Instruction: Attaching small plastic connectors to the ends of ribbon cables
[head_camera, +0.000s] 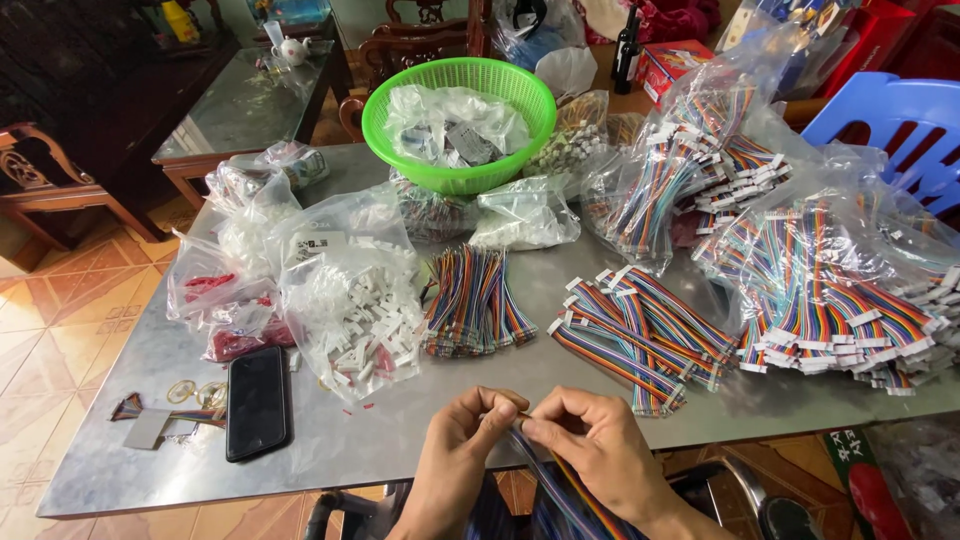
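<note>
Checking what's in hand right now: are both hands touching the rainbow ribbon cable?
Touching. The head view shows the left hand and right hand pinching the end of the ribbon cable between their fingertips, with no gap.

Grey metal worktop (400, 440), black phone (257, 402), green basket (460, 120), rainbow cable bundles (472, 302), bags of white connectors (352, 300), bagged cables (830, 290)

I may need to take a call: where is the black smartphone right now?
In the head view, the black smartphone lies face up on the grey metal table, near its front left, left of the left hand and below the clear bag of white plastic connectors.
</note>
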